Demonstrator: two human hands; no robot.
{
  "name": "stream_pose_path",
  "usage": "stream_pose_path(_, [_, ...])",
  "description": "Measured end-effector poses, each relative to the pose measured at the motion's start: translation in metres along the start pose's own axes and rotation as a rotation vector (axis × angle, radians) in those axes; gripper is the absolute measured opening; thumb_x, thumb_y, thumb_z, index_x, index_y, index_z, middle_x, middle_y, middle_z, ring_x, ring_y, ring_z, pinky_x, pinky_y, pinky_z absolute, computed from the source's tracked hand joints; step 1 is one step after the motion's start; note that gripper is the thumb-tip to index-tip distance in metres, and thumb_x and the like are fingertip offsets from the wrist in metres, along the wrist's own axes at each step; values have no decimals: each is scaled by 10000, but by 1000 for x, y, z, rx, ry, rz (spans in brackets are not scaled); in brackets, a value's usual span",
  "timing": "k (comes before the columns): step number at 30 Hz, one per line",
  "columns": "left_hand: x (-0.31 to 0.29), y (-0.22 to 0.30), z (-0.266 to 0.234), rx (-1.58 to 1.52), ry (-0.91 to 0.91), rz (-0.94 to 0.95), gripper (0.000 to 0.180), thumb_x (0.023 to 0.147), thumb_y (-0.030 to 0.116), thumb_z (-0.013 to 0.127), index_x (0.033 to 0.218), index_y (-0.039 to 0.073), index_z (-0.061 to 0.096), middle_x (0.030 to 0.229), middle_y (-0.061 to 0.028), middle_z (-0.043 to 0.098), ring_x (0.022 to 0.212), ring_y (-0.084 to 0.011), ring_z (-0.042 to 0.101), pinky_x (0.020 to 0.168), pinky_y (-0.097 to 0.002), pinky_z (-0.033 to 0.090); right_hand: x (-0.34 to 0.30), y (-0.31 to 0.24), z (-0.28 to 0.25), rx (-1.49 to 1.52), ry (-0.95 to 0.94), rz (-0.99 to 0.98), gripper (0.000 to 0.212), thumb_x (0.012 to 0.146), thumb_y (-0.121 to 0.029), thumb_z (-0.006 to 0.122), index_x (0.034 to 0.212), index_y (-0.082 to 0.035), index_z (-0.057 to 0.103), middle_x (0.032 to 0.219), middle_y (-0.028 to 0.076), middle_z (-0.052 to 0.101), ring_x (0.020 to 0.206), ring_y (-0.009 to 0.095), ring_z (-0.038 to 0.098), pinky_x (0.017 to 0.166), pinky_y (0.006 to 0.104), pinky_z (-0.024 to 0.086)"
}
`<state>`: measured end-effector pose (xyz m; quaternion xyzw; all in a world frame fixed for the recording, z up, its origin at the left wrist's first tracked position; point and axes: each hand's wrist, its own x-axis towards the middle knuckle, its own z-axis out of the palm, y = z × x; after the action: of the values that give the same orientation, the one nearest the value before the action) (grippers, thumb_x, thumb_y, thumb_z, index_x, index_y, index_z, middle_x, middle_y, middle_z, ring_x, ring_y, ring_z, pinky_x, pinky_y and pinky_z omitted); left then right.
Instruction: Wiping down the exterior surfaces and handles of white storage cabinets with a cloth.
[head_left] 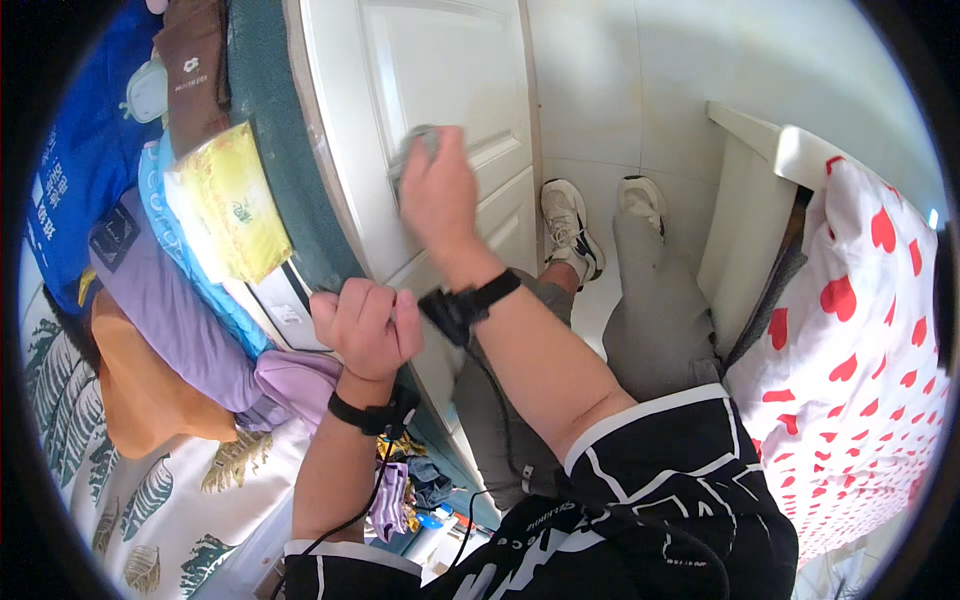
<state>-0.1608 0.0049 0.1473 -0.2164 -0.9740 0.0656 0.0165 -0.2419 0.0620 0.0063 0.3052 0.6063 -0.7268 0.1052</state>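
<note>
My right hand [441, 195] is closed around a grey cloth [424, 136], bunched up and partly hidden by the fingers. It presses the cloth to, or holds it close to, a white panelled cabinet door [450, 75]; the hand is slightly blurred. My left hand [366, 328] makes a fist at the edge of the dark green cabinet top [315, 215], with nothing showing in it. Black bands with a small device and cable sit on both wrists. Beside the left fist lies a yellow soft packet [232, 205] on the cabinet top.
Left of the green top are a blue bag [85, 130], a brown cloth item [192, 70], a purple bag [165, 290] and an orange-brown one [150, 385], on leaf-patterned fabric [60, 400]. Heart-patterned fabric [850, 360] hangs over white furniture at right. My shoes [567, 225] stand on tiles.
</note>
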Motion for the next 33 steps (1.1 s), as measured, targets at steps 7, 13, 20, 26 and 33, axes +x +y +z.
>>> stream_pose_path(7, [0,4,-7,-45,-70,-8,130,809,159,677,721,84,618,732,-67,585,668,-260,506,693,-398,323,69,32,-4,-263,-19,74,265,1022,-273,529,1130,-31,531,978,254,696,930,464,682,794,561,540])
stream_pose_path(13, [-1,8,-3,-100,-45,-23,134,792,179,667,699,94,622,716,-60,597,656,-246,533,701,-387,328,146,131,-13,-474,-111,63,321,1024,-284,501,1171,-2,543,1021,290,706,981,481,680,869,573,527])
stream_pose_path(20, [0,3,-4,-79,-52,5,161,788,248,689,699,134,619,723,-22,583,622,-216,482,655,-376,308,94,-17,-4,4,21,-320,264,981,-256,534,1158,-85,629,1051,242,697,971,482,647,861,553,518])
stream_pose_path(26, [2,5,-1,-61,-82,9,140,770,243,690,707,136,625,728,-15,590,645,-204,529,658,-374,313,155,94,-22,-358,17,203,315,1011,-278,493,1168,-23,591,1035,294,696,994,490,660,861,573,511])
stream_pose_path(33, [-2,3,-8,-60,-122,-17,216,828,261,635,684,101,621,693,-64,588,635,-241,528,704,-394,318,87,-27,10,91,117,-468,198,928,-218,627,1071,-82,639,981,191,683,875,418,677,747,501,563])
